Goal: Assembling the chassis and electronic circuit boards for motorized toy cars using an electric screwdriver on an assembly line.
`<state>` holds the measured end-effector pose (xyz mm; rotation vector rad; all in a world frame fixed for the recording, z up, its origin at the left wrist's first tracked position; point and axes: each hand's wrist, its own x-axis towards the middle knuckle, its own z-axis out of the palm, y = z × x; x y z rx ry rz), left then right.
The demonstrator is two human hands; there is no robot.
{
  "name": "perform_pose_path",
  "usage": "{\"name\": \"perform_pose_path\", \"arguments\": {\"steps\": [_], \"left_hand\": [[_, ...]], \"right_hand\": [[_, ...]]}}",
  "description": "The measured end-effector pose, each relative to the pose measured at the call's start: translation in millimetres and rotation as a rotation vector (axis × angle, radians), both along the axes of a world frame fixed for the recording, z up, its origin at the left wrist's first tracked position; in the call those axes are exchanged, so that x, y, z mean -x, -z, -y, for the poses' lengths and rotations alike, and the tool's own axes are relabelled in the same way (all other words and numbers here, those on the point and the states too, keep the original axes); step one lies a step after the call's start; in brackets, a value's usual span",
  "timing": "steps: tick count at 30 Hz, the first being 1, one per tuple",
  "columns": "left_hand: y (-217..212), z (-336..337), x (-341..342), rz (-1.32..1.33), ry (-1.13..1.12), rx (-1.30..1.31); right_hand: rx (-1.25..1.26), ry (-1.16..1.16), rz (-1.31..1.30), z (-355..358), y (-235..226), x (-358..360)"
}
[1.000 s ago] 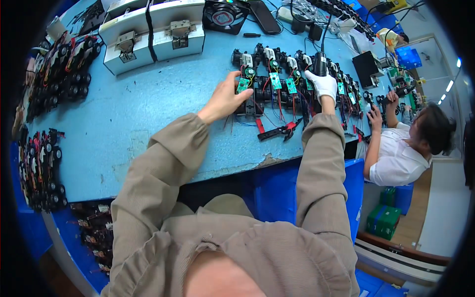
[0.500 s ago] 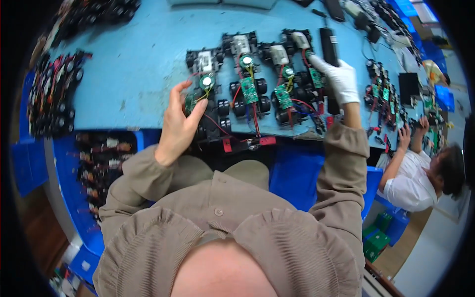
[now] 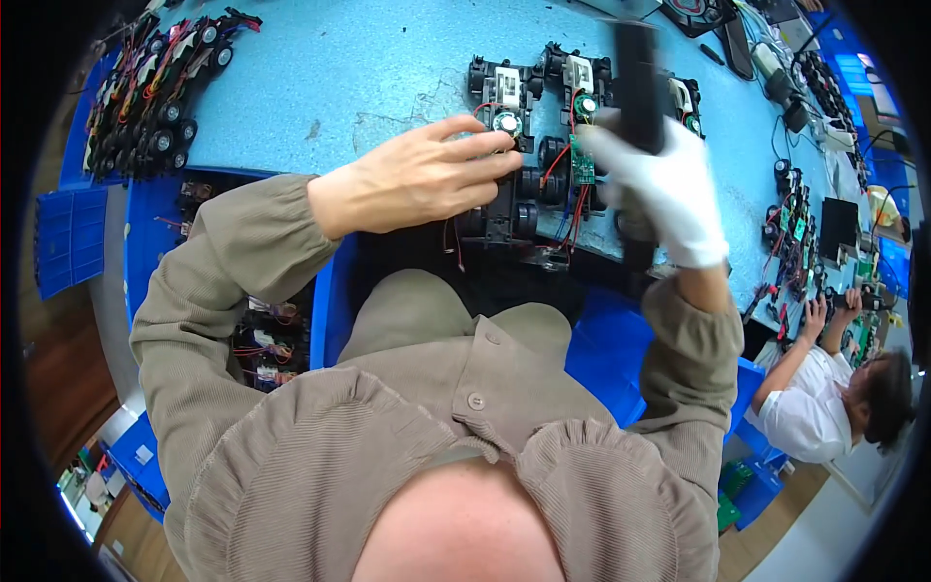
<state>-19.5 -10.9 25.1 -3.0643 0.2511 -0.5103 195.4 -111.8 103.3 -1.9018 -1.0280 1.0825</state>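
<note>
**Two hands at a row of toy-car chassis**

Two hands work over a blue bench [image 3: 320, 87] at its near edge. A bare left hand [image 3: 427, 179] curls loosely, its fingertips [image 3: 499, 160] pinching the top of a black chassis [image 3: 504, 209] that sits right at the bench's front edge. This chassis is an open plastic frame with black wheels, a round silver speaker on top and thin red wires trailing down from it. A white-gloved right hand [image 3: 669, 189] is closed around a dark, upright tool [image 3: 637, 87], held just right of the chassis beside a small green circuit board [image 3: 582, 165]. More chassis [image 3: 582, 78] of the same kind stand in a row just behind. Further finished units [image 3: 155, 92] lie heaped at the bench's far left. Blue bins [image 3: 262, 330] of parts sit below the edge. Another person [image 3: 824, 398] in a white shirt works at the far right.
</note>
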Motion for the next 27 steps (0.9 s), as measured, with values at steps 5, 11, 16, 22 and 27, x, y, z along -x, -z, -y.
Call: {"name": "perform_pose_path", "arguments": {"steps": [5, 11, 16, 22, 27], "left_hand": [[-1.5, -9.1, 0.0, 0.085, -0.056, 0.492], [-0.6, -11.9, -7.7, 0.372, -0.502, 1.796], [2.3, -11.4, -5.4, 0.371, -0.509, 1.704], [-3.6, -16.6, -10.9, 0.724, -0.296, 1.740], [-18.5, 5.2, -29.1, 0.529, -0.582, 0.937]], "right_hand": [[-0.298, -0.277, 0.328, -54.0, 64.8, 21.9], [-0.410, -0.299, 0.653, -69.1, 69.2, 24.3], [-0.280, -0.238, 0.421, -57.5, 44.8, 28.9], [-0.020, 0.019, -0.279, -20.7, 18.7, 53.3], [0.051, -0.098, -0.336, -28.0, 57.3, 57.0]]}}
